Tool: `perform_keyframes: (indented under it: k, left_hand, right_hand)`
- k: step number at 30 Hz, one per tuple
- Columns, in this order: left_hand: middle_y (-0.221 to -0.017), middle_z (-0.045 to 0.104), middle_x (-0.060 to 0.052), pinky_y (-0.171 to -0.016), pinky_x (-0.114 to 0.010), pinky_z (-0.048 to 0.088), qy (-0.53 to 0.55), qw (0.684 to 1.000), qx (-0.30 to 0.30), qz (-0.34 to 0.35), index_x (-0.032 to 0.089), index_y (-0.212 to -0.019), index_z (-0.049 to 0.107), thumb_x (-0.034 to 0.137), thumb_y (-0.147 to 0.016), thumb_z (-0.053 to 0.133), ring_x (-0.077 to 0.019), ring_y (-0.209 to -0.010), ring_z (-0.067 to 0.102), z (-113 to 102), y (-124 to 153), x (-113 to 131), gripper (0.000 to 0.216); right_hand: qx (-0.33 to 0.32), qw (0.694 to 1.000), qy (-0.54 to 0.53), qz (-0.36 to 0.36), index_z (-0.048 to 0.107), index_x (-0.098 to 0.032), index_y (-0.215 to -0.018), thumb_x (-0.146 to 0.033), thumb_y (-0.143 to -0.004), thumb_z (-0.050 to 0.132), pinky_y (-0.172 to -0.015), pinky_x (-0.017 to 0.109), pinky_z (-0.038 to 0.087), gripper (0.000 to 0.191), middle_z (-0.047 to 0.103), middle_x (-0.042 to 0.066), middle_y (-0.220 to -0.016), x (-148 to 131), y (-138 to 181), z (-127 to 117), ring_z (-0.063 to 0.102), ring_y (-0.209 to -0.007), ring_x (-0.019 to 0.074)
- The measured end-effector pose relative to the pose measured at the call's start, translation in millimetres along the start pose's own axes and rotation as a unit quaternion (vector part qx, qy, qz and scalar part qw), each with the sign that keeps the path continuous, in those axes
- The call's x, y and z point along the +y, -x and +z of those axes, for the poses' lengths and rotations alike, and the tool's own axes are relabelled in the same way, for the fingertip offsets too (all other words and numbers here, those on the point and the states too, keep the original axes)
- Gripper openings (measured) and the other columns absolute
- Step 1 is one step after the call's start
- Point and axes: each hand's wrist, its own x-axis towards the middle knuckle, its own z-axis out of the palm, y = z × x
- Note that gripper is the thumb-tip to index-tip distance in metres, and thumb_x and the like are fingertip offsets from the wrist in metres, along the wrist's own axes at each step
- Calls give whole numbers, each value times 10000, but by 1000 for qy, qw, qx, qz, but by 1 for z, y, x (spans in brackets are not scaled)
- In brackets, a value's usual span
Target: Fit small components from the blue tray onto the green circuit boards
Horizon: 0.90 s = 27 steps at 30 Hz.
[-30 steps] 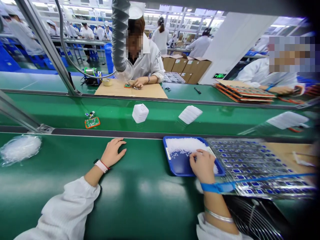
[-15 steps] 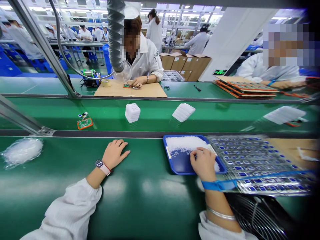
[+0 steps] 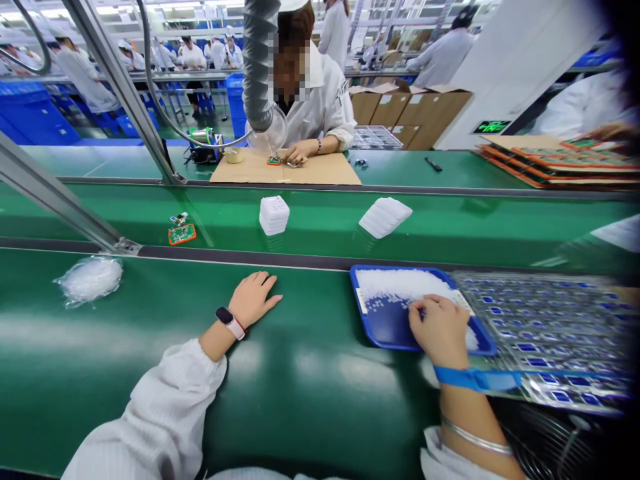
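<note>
My left hand [image 3: 253, 298] lies flat and empty on the green bench [image 3: 310, 400], fingers spread. A watch with a pink strap [image 3: 231, 323] is on that wrist. My right hand [image 3: 443, 330] is over the blue tray [image 3: 387, 337], thumb and forefinger pinched together. Whatever is between those fingertips is too small or hidden to make out. Small white pieces [image 3: 400, 283] are heaped along the tray's far side, with loose ones scattered nearer my fingers. A blue strap [image 3: 475, 379] circles my right wrist.
Right of the tray lie clear trays of blue-and-silver parts [image 3: 530, 333]. A plastic bag [image 3: 93, 279] sits at left. Beyond, a green belt [image 3: 320, 223] carries white blocks [image 3: 275, 215] and an orange-edged circuit board [image 3: 182, 234]. A metal post [image 3: 120, 87] slants at left. A co-worker [image 3: 325, 100] sits opposite.
My view has turned left, shifting the scene rightward in the picture. The belt's white blocks and board have moved left relative to the bench. Both hands keep nearly the same pose.
</note>
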Motion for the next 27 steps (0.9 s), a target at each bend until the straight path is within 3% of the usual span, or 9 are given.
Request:
perform_keyframes:
  k: [3, 6, 11, 18, 23, 27]
  left_hand:
    - [-1259, 529, -172, -971, -376, 403, -18, 999, -38, -18, 85, -1237, 506, 488, -879, 426, -277, -1168, 489, -1, 2, 10, 545]
    - [-1363, 391, -248, -1021, -435, 347, -42, 995, -81, -47, -4, -1317, 402, 534, -863, 419, -330, -1271, 374, 1, 6, 24, 704]
    - [-1421, 269, -253, -1054, -460, 292, -58, 991, -100, -71, -17, -1365, 311, 536, -875, 375, -334, -1329, 267, 5, 10, 36, 742]
    - [-1417, 286, -252, -1052, -473, 291, -37, 997, -12, -60, -16, -1345, 347, 583, -856, 357, -328, -1327, 277, 17, 14, 31, 773]
    - [-1451, 239, -223, -1083, -524, 175, -46, 995, 82, -23, 17, -1377, 295, 571, -853, 379, -347, -1357, 177, 19, 13, 30, 767]
    - [-1440, 262, -230, -1085, -550, 126, -53, 993, 102, -39, 21, -1371, 312, 544, -858, 401, -376, -1353, 161, 19, 12, 32, 738]
  right_hand:
    - [-5, 1000, 3, 2, 614, -143, -682, -282, -772, 426, -835, 443, 348, 251, 592, 164, -944, 0, 1, 0, 518, -948, 277]
    - [-6, 1000, 12, -1, 619, -141, -684, -277, -765, 432, -824, 438, 349, 246, 589, 165, -959, -1, 1, -1, 513, -942, 276]
    - [-7, 1000, 12, -12, 617, -144, -678, -264, -757, 446, -827, 436, 344, 224, 596, 149, -900, -1, 1, -4, 510, -951, 277]
    - [-8, 1000, 14, -4, 626, -142, -679, -263, -772, 447, -818, 423, 353, 235, 597, 149, -895, -4, 1, -8, 520, -928, 274]
    - [-9, 1000, 6, -2, 626, -135, -697, -257, -778, 447, -823, 434, 353, 231, 587, 151, -915, -4, 1, -8, 508, -930, 275]
    - [-4, 1000, 11, -5, 613, -142, -681, -251, -775, 447, -833, 427, 353, 220, 589, 148, -906, -6, 1, -9, 508, -926, 269]
